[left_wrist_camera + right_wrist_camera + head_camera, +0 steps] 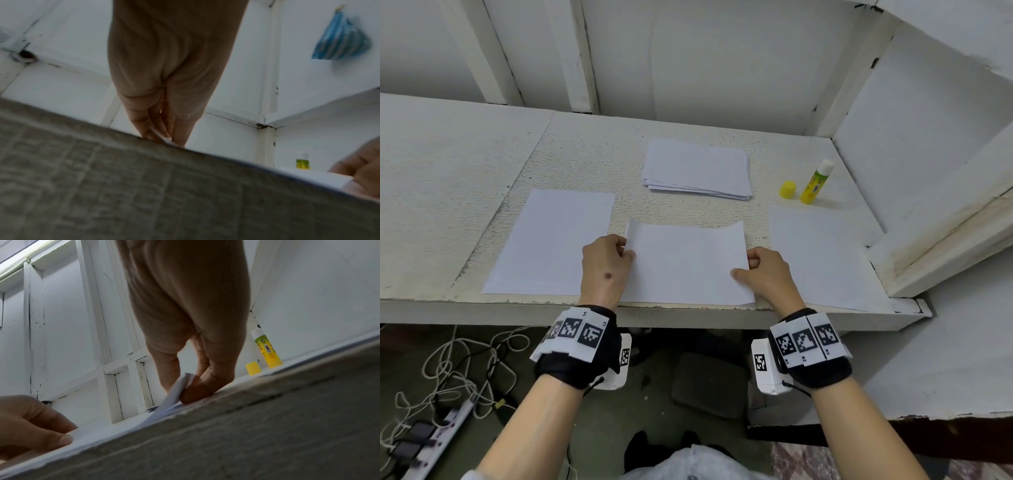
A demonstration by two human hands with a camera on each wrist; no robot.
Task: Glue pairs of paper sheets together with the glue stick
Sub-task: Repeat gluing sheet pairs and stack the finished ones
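A white paper sheet [686,262] lies at the front middle of the table, its far edge lifted a little. My left hand [607,262] pinches its left edge between thumb and fingers, and my right hand [762,270] pinches its right edge [179,389]. The left wrist view shows the left fingers [158,129] closed on the sheet's edge. An uncapped yellow glue stick [816,183] stands at the back right, its yellow cap [787,189] beside it on the left. A stack of sheets [698,169] sits behind the held sheet.
A single sheet [554,243] lies to the left and another sheet [822,257] to the right of the held one. White walls and a wooden ledge [941,236] close in the back and right. Cables and a power strip [438,438] lie on the floor.
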